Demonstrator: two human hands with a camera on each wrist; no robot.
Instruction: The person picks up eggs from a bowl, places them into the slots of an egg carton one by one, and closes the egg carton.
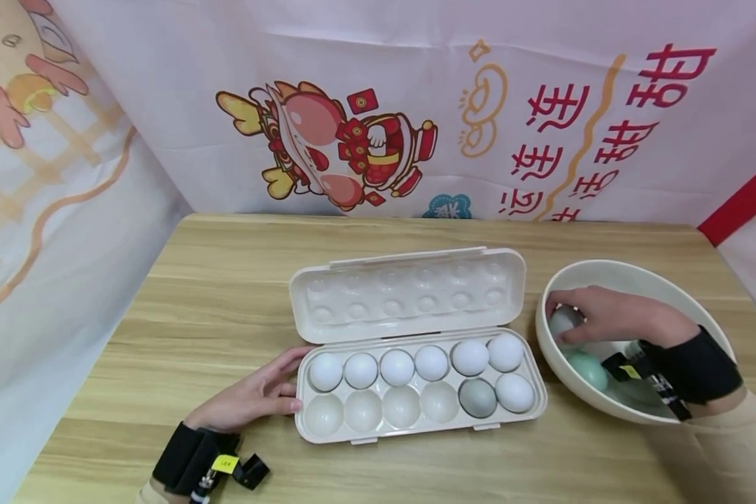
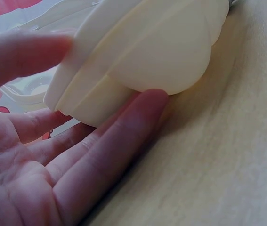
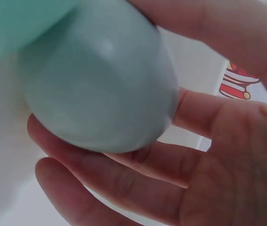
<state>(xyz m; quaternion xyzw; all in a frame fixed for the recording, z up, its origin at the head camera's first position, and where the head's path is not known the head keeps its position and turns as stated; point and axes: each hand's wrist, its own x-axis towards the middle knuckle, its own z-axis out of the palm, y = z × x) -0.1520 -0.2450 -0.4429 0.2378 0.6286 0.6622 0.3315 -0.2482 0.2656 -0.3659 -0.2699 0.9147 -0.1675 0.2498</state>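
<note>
An egg carton (image 1: 378, 435) of cream plastic lies on the wooden table, its lid (image 1: 409, 297) raised at the back. White eggs (image 1: 397, 367) fill the back row. In the front row, a grey-green egg (image 1: 477, 397) and one white egg (image 1: 514, 393) sit at the right end; several cups to their left show bare bottoms. My left hand (image 1: 252, 395) holds the carton's left end, thumb at the rim and fingers along the side and underneath. Inside the large cream bowl (image 1: 636, 269), my right hand (image 1: 611, 316) grips a pale grey-green egg (image 3: 100, 80) between thumb and fingers.
A green egg (image 1: 588, 371) lies in the bowl near my right hand. The bowl stands right beside the carton. Behind the wooden table (image 1: 227, 280) hangs a white printed cloth (image 1: 365, 42) with red characters and cartoon figures.
</note>
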